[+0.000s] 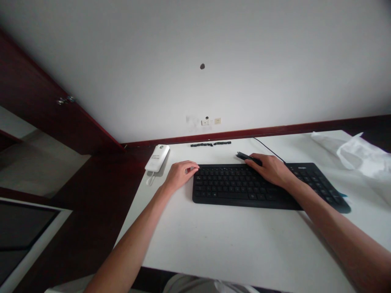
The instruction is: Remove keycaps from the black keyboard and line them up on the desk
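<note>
Two bare hands are at a black keyboard (238, 189) that lies flat on a white table (229, 244). Farthest left of the left hand's contact, and apart from it, a white power bank (157, 158) with a short looped cord lies near the table's corner. The left hand (180, 173) has its fingers loosely curled, with the tips touching the keyboard's far left corner. I cannot tell whether they pinch the edge or only press against it.

Beyond both hands, toward the wall, a row of small dark pieces (210, 144) lies along the table's far edge, well apart from either grip. The right hand (270, 169) rests across the keyboard's upper rows. Its fingers are closed around a small dark tool (244, 156), whose tip sticks out leftward past the fingertips, just over the keyboard's far edge. A thin black cable (269, 148) runs from behind that hand toward the wall. Further right, well apart, lies a crumpled white plastic bag (360, 156).

The keyboard looks like light, stiff plastic, and it would probably slide easily on the smooth tabletop. It is long enough to swing if lifted by one end. The bare frame at the corners or short ends seems the safest place to hold it, because the keys give under pressure. The tool appears slim, rigid and light, and suits a fingertip pinch near its middle.
</note>
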Demonstrator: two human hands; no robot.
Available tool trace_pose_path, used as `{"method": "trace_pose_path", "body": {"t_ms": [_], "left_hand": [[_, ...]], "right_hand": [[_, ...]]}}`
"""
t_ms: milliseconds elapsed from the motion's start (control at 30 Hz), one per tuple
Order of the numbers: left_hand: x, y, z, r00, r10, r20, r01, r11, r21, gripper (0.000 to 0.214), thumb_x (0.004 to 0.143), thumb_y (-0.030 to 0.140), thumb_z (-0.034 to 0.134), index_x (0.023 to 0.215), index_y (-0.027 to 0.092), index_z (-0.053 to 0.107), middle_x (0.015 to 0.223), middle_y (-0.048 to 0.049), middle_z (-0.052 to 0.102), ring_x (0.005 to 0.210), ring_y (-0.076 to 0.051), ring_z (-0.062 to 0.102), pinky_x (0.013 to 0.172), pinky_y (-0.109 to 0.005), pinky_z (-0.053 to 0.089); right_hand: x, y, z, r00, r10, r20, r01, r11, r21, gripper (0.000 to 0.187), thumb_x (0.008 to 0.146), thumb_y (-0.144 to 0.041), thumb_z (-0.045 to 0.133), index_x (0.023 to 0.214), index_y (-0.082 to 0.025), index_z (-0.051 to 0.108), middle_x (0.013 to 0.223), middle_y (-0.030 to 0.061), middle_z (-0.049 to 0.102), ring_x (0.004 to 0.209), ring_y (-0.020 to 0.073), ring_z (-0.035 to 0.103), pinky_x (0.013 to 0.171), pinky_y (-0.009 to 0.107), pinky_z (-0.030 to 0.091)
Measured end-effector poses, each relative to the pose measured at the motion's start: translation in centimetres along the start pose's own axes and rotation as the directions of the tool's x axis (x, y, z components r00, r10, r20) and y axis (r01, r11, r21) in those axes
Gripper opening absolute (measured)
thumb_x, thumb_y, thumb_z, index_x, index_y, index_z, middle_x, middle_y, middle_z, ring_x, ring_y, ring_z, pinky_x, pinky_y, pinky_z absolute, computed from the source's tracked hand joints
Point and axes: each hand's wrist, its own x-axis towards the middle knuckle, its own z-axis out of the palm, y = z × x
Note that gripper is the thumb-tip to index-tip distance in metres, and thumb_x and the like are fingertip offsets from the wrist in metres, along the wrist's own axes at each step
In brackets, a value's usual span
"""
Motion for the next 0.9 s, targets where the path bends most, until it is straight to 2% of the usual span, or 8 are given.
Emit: {"method": "trace_pose_path", "body": {"t_ms": [167, 367, 567, 767, 900], "left_hand": [[0.1, 0.1, -0.3, 1.0, 0.018, 0.003, -0.018, 0.999, 0.047, 0.009, 0.094, 0.022, 0.067, 0.094, 0.023, 0.076, 0.101, -0.001, 0.078, 0.084, -0.016, 0.071, 0.079, -0.029, 0.057], [0.1, 0.2, -0.4, 1.0, 0.01, -0.011, -0.01, 1.0, -0.012, 0.008, 0.092, 0.018, 0.067, 0.088, 0.022, 0.074, 0.1, -0.0014, 0.078, 0.091, -0.016, 0.071, 0.078, -0.027, 0.055], [0.0, 0.4, 0.4, 0.999, -0.035, -0.036, 0.032, 0.996, -0.079, 0.009, 0.093, 0.02, 0.066, 0.088, 0.021, 0.074, 0.1, -0.002, 0.077, 0.081, -0.014, 0.069, 0.072, -0.026, 0.052], [-0.1, -0.2, 1.2, 0.986, -0.139, -0.092, 0.127, 0.984, -0.127, 0.006, 0.089, 0.021, 0.07, 0.092, 0.021, 0.075, 0.097, -0.0003, 0.078, 0.069, -0.011, 0.063, 0.067, -0.024, 0.049], [-0.1, -0.2, 1.0, 0.988, -0.135, -0.069, 0.128, 0.987, -0.1, 0.007, 0.09, 0.022, 0.069, 0.092, 0.021, 0.075, 0.097, -0.0012, 0.078, 0.072, -0.012, 0.065, 0.069, -0.025, 0.05]], "right_hand": [[0.0, 0.0, 0.0, 1.0, -0.001, 0.006, 0.001, 1.0, 0.003, 0.045, 0.099, -0.061, 0.04, 0.104, -0.025, 0.067, 0.088, 0.0073, 0.073, 0.081, 0.0281, 0.068, 0.069, 0.036, 0.045], [0.0, 0.2, 0.1, 1.0, -0.017, 0.003, 0.017, 1.0, 0.013, 0.046, 0.099, -0.061, 0.04, 0.105, -0.025, 0.068, 0.088, 0.0068, 0.073, 0.081, 0.0279, 0.069, 0.071, 0.036, 0.046], [0.1, 0.5, 0.3, 0.999, -0.034, 0.002, 0.034, 0.999, 0.012, 0.047, 0.099, -0.062, 0.039, 0.106, -0.025, 0.068, 0.089, 0.0068, 0.073, 0.082, 0.028, 0.069, 0.072, 0.036, 0.047], [0.1, 0.6, 0.3, 0.999, -0.049, 0.005, 0.049, 0.999, 0.013, 0.047, 0.1, -0.062, 0.039, 0.104, -0.025, 0.067, 0.086, 0.0064, 0.072, 0.081, 0.0276, 0.068, 0.071, 0.036, 0.046], [0.1, 0.6, 0.3, 0.999, -0.053, -0.006, 0.053, 0.999, 0.008, 0.046, 0.099, -0.062, 0.039, 0.103, -0.025, 0.068, 0.086, 0.0064, 0.072, 0.08, 0.0275, 0.068, 0.071, 0.036, 0.046]]}}
